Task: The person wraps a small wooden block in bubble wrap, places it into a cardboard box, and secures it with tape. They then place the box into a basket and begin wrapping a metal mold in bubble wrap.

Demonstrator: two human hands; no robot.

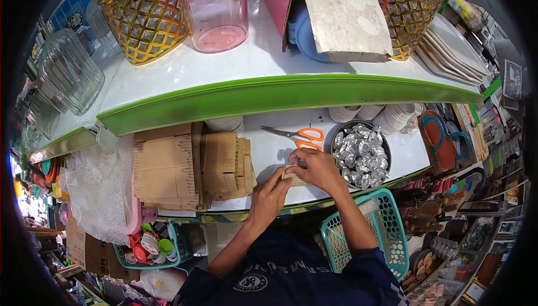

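My left hand [270,195] and my right hand [316,169] meet over a small light-brown piece [297,179] at the front of the white lower shelf, with the fingers of both closed on it. Scissors with orange handles [310,134] lie just beyond my right hand, blades pointing left. To the right of that hand stands a dark round bowl full of silvery, crinkled metal pieces [361,155]. Left of my left hand are stacks of folded brown cardboard [224,163]. Part of the small piece is hidden by my fingers.
A green-edged upper shelf [291,94] crosses above, bearing gold baskets [147,23], glass jars [70,71] and a box [350,17]. Bubble wrap [98,185] hangs at left. Below are a teal basket [395,233] and another basket of small plastic items [154,247]. White stacked cups [393,120] stand behind the bowl.
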